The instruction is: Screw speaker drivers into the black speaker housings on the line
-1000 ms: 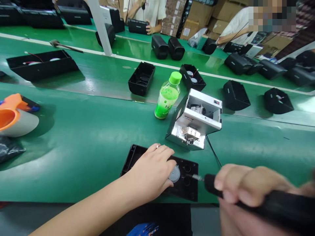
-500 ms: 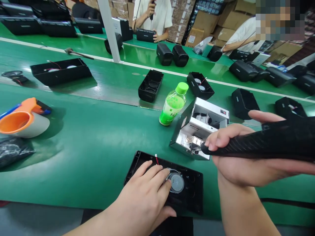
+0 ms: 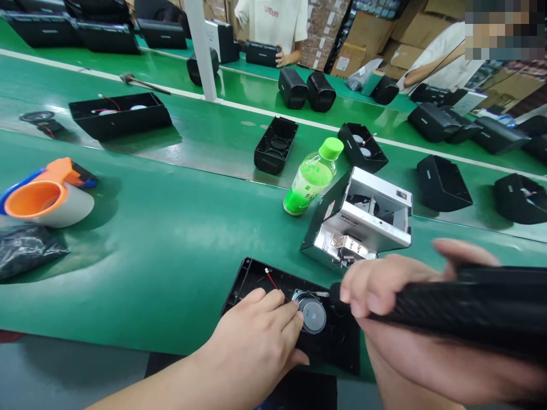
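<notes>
A black plastic speaker panel [image 3: 337,347] lies open side up at the table's near edge. A round speaker driver [image 3: 314,316] with a grey magnet sits in it, and a thin red wire [image 3: 272,280] with a white plug rises behind my fingers. My left hand [image 3: 260,333] bends over the panel, fingertips against the driver's left side; what the fingertips grip is partly hidden. My right hand [image 3: 393,296] wraps around a black electric screwdriver [image 3: 461,307], blurred toward its rear. Its tip points left at the driver's upper right rim; whether it touches a screw is unclear.
Behind the panel stand a silver screw feeder [image 3: 363,219] and a green-capped bottle [image 3: 311,176]. An orange-rimmed tape dispenser [image 3: 55,199] and a dark plastic bag [image 3: 29,250] lie left. Several black speaker housings [image 3: 276,145] line the green bench; co-workers [image 3: 273,28] are across it.
My right hand has brought the screwdriver down and left from the screw feeder to the speaker driver. My left fingers have drawn closer together at the driver. The view has shifted slightly.
</notes>
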`<state>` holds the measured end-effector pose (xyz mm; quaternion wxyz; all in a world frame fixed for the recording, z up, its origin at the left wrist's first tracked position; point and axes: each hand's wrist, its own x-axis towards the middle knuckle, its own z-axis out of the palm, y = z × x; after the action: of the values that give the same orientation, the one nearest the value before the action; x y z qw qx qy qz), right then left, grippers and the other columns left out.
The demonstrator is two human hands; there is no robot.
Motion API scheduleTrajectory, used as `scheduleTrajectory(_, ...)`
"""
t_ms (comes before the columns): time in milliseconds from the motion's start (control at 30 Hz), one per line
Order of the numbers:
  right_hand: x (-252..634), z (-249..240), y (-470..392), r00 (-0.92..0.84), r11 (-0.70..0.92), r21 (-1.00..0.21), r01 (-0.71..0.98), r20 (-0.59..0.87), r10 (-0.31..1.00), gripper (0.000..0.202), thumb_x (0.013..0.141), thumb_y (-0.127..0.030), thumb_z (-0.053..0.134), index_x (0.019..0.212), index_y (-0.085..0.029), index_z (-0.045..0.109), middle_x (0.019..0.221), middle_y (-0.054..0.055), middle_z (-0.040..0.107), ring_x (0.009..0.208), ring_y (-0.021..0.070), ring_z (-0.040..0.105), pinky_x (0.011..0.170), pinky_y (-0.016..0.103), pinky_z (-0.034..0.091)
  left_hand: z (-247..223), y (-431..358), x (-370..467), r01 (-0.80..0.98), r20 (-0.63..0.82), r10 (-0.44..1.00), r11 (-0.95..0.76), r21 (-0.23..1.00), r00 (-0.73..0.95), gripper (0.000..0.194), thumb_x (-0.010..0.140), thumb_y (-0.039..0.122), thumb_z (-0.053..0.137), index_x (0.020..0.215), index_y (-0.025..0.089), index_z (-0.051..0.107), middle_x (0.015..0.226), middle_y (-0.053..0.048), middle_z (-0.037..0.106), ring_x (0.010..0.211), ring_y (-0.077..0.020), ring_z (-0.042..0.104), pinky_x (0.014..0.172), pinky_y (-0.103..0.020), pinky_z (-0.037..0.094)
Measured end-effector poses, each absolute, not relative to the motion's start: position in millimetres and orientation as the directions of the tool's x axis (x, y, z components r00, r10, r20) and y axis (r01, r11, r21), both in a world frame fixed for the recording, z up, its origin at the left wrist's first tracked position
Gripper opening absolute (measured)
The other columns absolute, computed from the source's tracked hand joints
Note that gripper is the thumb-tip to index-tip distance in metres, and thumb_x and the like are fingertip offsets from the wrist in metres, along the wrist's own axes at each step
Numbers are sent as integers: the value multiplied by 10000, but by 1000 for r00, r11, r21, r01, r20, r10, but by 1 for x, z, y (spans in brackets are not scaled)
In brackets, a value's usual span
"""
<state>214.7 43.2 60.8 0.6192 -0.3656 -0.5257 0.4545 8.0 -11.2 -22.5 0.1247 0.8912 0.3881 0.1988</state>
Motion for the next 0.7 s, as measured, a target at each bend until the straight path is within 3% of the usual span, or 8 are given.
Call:
scheduleTrajectory(167,195,30,58,4,387,-873,-299,404,915,695,878,-894,613,1242,-321,761,621,-10,705,442,216,602,473,392,551,-23,-10,9,635,265,737,-672,381,621,462,1047,550,727,1273,148,747,1269,-30,825,946,-219,654,779,-389,478)
scheduleTrajectory(500,189,22,56,30,374,-890,-259,380,925,750,893,-949,495,1226,-323,738,620,-23,696,439,205,588,469,388,540,-20,-9,9,639,216,752,-648,414,623,466,1062,569,695,1276,158,740,1240,-46,820,891,-215,636,729,-401,467)
scheduleTrajectory(700,192,21,58,-49,335,-911,-242,356,933,695,833,-897,671,1217,-321,737,633,-18,720,454,231,619,484,417,572,-18,-6,8,641,195,755,-641,423,626,472,1040,584,722,1241,158,748,1186,-51,828,877,-221,642,722,-404,465)
